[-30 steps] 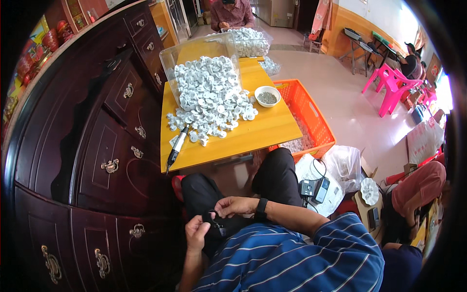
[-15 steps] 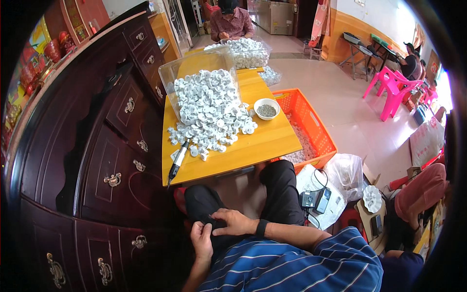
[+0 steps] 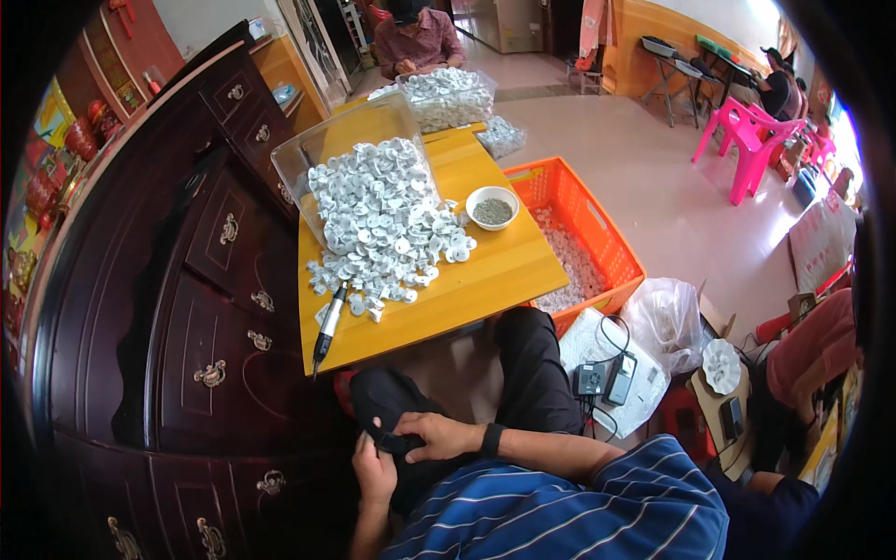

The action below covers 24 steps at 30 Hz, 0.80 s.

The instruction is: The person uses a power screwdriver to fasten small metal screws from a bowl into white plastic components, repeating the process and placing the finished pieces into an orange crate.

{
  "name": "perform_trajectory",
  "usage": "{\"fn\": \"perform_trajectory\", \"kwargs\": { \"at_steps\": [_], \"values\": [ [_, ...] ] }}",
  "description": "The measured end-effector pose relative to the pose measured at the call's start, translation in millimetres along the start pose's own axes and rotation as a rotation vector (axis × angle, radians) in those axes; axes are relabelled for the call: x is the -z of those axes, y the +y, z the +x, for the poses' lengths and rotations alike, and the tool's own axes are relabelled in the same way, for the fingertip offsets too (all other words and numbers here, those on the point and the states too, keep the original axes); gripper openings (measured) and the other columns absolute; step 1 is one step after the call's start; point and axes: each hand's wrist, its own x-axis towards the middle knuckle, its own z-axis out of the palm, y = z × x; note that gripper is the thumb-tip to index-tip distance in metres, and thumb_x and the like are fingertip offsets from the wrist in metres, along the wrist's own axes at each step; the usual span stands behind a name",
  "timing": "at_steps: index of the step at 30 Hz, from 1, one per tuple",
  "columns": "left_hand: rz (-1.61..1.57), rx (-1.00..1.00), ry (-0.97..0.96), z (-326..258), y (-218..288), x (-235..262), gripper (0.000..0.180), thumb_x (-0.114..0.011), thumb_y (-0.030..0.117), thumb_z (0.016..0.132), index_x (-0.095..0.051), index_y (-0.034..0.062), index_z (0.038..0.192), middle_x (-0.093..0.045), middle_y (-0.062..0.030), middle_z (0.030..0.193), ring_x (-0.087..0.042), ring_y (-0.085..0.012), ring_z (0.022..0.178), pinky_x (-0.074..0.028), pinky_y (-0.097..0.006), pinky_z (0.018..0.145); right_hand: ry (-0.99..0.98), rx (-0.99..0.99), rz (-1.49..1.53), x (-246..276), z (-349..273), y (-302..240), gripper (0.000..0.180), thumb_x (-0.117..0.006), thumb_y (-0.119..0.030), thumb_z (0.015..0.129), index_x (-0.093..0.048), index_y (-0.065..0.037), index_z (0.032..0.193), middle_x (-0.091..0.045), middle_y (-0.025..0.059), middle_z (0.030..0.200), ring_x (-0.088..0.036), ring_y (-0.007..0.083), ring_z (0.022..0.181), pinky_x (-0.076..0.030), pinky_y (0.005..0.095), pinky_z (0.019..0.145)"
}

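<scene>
Over my lap, my left hand (image 3: 374,471) and my right hand (image 3: 437,436) are closed on a black, strap-like band (image 3: 397,441). It stretches between the two hands, and its exact kind is hard to tell against my dark trousers. A black watch or wristband (image 3: 495,441) is on my right wrist. Beyond my knees, a slim silver-and-black electric screwdriver (image 3: 329,329) lies at the left of the yellow table (image 3: 467,296). Next to it is a heap of small white plastic parts (image 3: 383,224), spilling from a tipped clear bin (image 3: 289,166).
A white bowl (image 3: 493,193) of tiny metal pieces stands on the table's right side. An orange crate (image 3: 611,224) of white parts sits beside it. Dark wooden cabinets (image 3: 168,345) line my left. A power box (image 3: 589,380) lies right of my knee. A person (image 3: 425,42) sits opposite.
My hands have come up slightly, and the black band now shows more plainly between them. The head view has shifted, so the table sits a little farther left.
</scene>
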Motion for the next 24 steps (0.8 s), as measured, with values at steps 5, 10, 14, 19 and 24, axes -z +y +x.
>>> {"fn": "perform_trajectory", "kwargs": {
  "at_steps": [5,10,14,19,24],
  "values": [
    [-0.514,0.484,0.099,1.9,7.0,2.7,0.037,-0.053,0.007,0.099,-0.053,-0.0005,0.136,-0.066,-0.0137,0.116,-0.066,-0.0232,0.100,-0.052,-0.029,0.086,0.022,-0.018,0.066,-6.4,3.0,-3.9,0.047,-0.080,-0.011,0.075,-0.057,0.000,0.114,-0.060,0.0159,0.106,-0.060,0.0321,0.099,-0.049,0.0379,0.088],
    [-1.172,0.471,0.113,10.9,3.9,11.7,0.038,-0.050,0.010,0.100,-0.052,0.0018,0.137,-0.053,-0.0146,0.138,-0.051,-0.0236,0.127,-0.041,-0.040,0.105,-0.009,-0.019,0.060,-13.8,3.1,-4.8,0.047,-0.080,-0.011,0.073,-0.056,0.001,0.112,-0.061,0.0176,0.106,-0.060,0.0357,0.098,-0.049,0.0396,0.087],
    [-1.498,0.318,0.058,5.6,-14.8,3.8,0.054,-0.046,0.003,0.087,-0.049,0.0009,0.141,-0.032,-0.0140,0.159,-0.028,-0.0290,0.147,-0.022,-0.047,0.119,0.039,0.018,0.088,-11.7,7.9,-7.8,0.048,-0.080,-0.011,0.073,-0.059,0.001,0.115,-0.062,0.0173,0.107,-0.061,0.0336,0.098,-0.050,0.0381,0.087],
    [-1.475,0.264,-0.015,0.0,-19.2,5.6,0.064,-0.049,0.006,0.078,-0.047,-0.0004,0.141,-0.031,-0.0163,0.159,-0.025,-0.0300,0.149,-0.019,-0.046,0.121,-0.043,-0.095,0.123,-5.3,5.9,-7.3,0.046,-0.079,-0.013,0.079,-0.060,-0.001,0.118,-0.060,0.0122,0.109,-0.059,0.0251,0.099,-0.049,0.0338,0.086],
    [-1.773,0.173,0.096,-8.3,-21.6,-0.7,0.043,-0.044,-0.003,0.091,-0.058,0.0007,0.132,-0.040,-0.0167,0.153,-0.039,-0.0299,0.141,-0.038,-0.042,0.112,-0.071,-0.048,0.286,-9.7,11.5,-1.5,0.045,-0.079,-0.013,0.080,-0.061,-0.002,0.119,-0.061,0.0107,0.110,-0.058,0.0232,0.102,-0.048,0.0338,0.089]
  ]
}}
